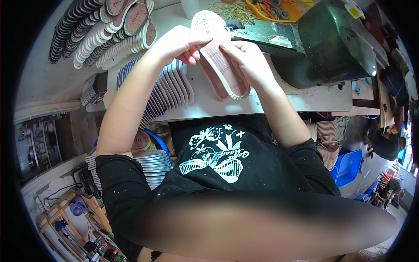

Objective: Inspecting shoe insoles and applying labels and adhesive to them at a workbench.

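Over the white worktable (301, 102), both my hands hold a pair of pinkish-brown insoles (223, 70) with pale stitched rims, one partly overlapping the other. On their left edge is my left hand (181, 46), its thumb across the upper surface and its fingers curled. The right edge is gripped by my right hand (248, 61), thumb on top, with most fingers hidden behind. Past the insoles' upper end stands the arm of a dark green machine (336, 48). A row of pale-edged soles (168, 89) stands on the table below my left forearm.
Many black- and white-edged soles (102, 32) are piled at the far left. Behind the machine arm lie tangled yellow cords (238, 15) and a yellow basket (253, 6) of tools. More stacked soles (155, 168) sit by my left side. A blue bin (349, 168) is at the right; a person (386, 142) is beyond.
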`<state>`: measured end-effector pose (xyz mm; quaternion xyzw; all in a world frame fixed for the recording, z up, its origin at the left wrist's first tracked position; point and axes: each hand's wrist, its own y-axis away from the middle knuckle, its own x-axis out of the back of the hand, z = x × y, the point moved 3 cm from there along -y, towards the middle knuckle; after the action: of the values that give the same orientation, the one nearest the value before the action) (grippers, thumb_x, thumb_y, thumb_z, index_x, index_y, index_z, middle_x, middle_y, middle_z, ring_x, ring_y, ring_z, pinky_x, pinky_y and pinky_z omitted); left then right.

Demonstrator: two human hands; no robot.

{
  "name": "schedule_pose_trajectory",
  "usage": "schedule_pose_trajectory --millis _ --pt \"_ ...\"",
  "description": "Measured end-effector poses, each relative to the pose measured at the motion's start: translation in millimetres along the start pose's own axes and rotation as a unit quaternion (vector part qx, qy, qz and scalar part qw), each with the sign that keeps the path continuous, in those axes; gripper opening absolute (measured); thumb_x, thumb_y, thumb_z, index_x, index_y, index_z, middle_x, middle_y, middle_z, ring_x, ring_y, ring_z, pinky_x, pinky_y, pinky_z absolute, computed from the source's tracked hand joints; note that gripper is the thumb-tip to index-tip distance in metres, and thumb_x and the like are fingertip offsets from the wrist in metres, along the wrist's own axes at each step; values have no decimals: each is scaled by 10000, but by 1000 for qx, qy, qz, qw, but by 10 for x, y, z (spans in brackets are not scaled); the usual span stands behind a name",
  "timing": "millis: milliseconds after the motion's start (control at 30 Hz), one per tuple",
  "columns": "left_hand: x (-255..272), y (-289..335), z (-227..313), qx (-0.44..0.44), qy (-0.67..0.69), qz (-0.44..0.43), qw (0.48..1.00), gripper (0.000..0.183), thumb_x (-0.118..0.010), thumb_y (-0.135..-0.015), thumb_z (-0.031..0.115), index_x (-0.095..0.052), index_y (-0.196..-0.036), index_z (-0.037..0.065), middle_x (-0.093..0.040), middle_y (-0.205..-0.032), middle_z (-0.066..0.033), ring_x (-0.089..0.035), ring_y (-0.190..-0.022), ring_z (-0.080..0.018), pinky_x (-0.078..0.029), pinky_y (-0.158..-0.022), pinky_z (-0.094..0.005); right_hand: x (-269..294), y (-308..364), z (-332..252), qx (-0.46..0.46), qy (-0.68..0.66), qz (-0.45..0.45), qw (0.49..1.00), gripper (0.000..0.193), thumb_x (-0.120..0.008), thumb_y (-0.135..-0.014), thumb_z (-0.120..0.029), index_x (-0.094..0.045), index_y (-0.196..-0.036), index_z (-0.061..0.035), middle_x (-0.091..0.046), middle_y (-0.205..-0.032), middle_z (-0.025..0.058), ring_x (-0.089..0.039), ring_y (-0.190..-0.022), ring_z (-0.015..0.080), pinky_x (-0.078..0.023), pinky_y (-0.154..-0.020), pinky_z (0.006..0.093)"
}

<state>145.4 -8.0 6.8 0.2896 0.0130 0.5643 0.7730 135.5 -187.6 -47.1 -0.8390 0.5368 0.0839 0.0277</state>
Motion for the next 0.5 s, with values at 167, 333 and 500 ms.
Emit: schedule_pose_trajectory --millis 167,333,500 --pt "49 -151 -44 -35 1 67 997 364 -666 -830 398 -622 -741 48 -560 -533 0 -529 -406 -56 -428 -388 -177 173 323 59 -85 22 -94 992 317 -577 -913 -308 -650 -862 -4 -635 -736 16 -531 -620 39 -432 -562 202" --pt "152 -431 81 -43 -13 74 996 361 -648 -848 409 -597 -682 93 -507 -511 42 -455 -381 -30 -367 -374 -155 224 461 -17 -140 0 -52 989 321 -548 -931 -306 -630 -830 -13 -629 -632 33 -526 -482 48 -391 -461 173" --pt "344 -872 -191 -32 153 -13 988 329 -595 -894 351 -621 -769 48 -521 -535 8 -475 -444 -77 -369 -431 -202 99 116 -5 -66 -26 -34 997 330 -477 -962 -275 -610 -792 -26 -619 -598 35 -512 -442 42 -373 -439 168"
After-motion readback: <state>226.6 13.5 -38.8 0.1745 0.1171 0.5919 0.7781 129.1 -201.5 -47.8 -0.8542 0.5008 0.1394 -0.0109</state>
